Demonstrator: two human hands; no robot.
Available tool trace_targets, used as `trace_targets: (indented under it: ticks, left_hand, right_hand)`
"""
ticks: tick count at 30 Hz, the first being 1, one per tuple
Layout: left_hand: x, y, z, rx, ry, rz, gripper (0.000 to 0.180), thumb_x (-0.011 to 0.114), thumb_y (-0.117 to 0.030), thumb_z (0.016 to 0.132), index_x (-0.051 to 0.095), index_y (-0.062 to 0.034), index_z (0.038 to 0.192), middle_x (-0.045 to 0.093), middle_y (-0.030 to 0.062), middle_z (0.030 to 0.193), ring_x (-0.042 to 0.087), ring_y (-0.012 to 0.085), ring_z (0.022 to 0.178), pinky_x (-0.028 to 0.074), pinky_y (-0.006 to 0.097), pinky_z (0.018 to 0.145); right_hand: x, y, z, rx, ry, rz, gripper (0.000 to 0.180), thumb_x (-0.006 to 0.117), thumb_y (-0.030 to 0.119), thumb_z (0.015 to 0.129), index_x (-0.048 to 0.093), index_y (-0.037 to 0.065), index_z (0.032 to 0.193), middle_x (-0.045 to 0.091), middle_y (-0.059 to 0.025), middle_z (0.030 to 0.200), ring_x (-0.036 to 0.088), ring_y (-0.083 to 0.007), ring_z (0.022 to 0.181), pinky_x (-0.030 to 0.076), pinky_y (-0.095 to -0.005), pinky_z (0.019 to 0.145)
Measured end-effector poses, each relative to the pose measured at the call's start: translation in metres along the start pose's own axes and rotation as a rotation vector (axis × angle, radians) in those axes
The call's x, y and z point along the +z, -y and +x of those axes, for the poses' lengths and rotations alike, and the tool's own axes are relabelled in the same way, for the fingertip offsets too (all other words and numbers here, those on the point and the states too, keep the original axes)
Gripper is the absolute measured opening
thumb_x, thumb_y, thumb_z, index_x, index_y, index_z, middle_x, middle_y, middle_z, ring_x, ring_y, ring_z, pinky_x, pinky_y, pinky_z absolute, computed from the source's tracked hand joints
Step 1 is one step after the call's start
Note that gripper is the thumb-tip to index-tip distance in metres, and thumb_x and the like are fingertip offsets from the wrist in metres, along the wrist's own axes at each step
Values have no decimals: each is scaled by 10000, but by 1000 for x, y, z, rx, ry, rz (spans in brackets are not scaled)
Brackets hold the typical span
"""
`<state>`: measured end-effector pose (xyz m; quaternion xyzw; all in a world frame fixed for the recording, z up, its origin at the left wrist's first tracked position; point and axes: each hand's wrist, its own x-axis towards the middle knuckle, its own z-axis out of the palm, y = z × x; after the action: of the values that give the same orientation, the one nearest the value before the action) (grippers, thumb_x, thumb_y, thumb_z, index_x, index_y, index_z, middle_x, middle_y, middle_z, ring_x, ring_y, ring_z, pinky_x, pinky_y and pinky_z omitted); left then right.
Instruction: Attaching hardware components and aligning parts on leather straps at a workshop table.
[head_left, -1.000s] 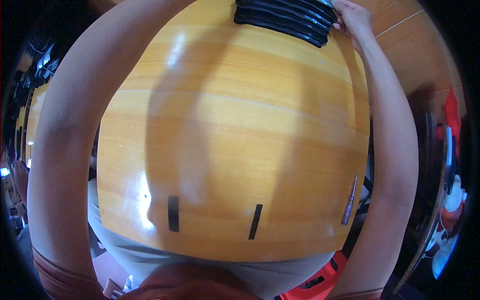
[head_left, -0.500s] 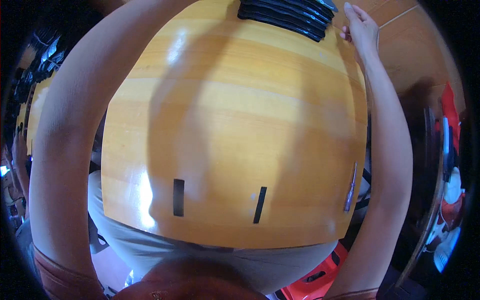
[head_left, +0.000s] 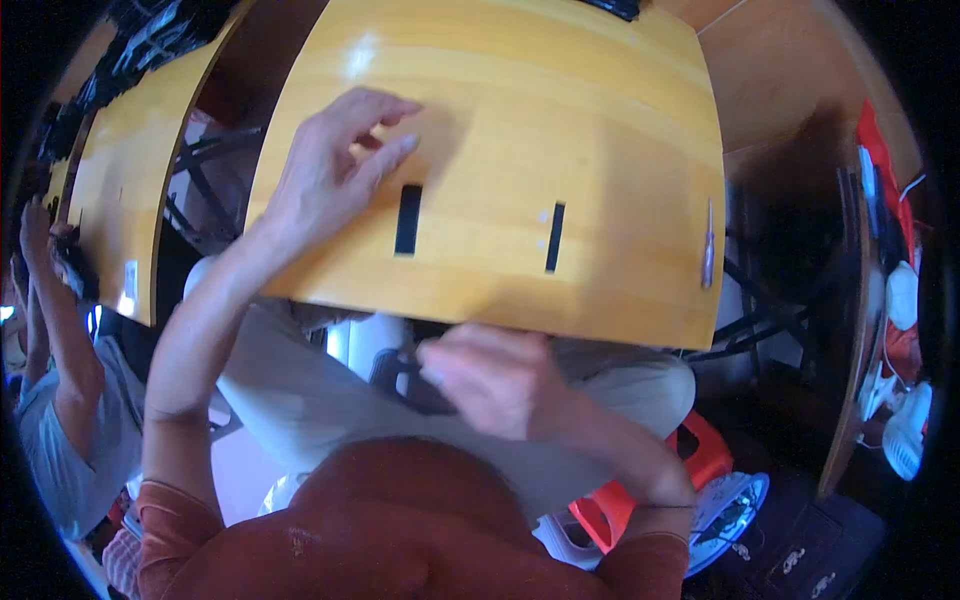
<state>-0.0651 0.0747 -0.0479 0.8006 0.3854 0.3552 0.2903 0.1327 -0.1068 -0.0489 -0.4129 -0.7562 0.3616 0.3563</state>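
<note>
My left hand hovers over the left part of the wooden table. Its fingers are curved, a gap shows between them and the thumb, and it holds nothing. Just right of it lies a wide black strip; a narrower black strip is farther right. My right hand is above my lap by the table's near edge, smeared by motion, so its grip is unclear. On the table's right edge lies a screwdriver with a purplish handle. Part of a black stack shows at the far edge.
To the left, another person's arm is beside a second wooden table. A red plastic stool and a basin stand low on the right. A small white fan is at the far right.
Both hands have come back from the far edge, the left to above the table and the right to above my lap. The view has shifted, leaving most of the black stack out of sight.
</note>
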Motion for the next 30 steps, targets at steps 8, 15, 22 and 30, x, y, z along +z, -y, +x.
trace_targets:
  ticks: [8, 15, 22, 30]
  left_hand:
    - [-2, -29, -165, 36, -308, 190, 190, 719, 22, 826, 690, -1, 1013, 684, 144, 955, 683, 225, 821, 540, 304, 733]
    - [8, -1, -211, -144, -395, 184, 129, 724, -3, 836, 707, 0, 964, 702, 119, 900, 676, 201, 799, 531, 288, 709]
    - [22, 14, -216, -262, -259, 182, 109, 713, -62, 861, 711, -5, 955, 671, 115, 787, 678, 201, 707, 529, 301, 642]
    - [38, 38, -209, -341, -79, 197, 158, 704, -123, 856, 718, -11, 966, 694, 153, 818, 697, 288, 727, 546, 363, 672]
  right_hand:
    - [114, -105, -90, 373, 859, -439, 266, 604, 195, 901, 645, 67, 1130, 659, -212, 1095, 650, -393, 1031, 526, -511, 880]
    - [130, -230, -89, 828, 545, -445, 583, 694, 314, 862, 500, 48, 1343, 561, -249, 1314, 525, -412, 1243, 430, -503, 1038]
    - [164, -240, -108, 1017, 741, -492, 753, 699, 450, 846, 409, 85, 1438, 535, -222, 1374, 512, -380, 1277, 413, -487, 1062]
    - [172, -276, -103, 953, 360, -457, 476, 736, 388, 790, 661, 91, 1154, 671, -209, 1145, 621, -388, 1109, 483, -495, 952]
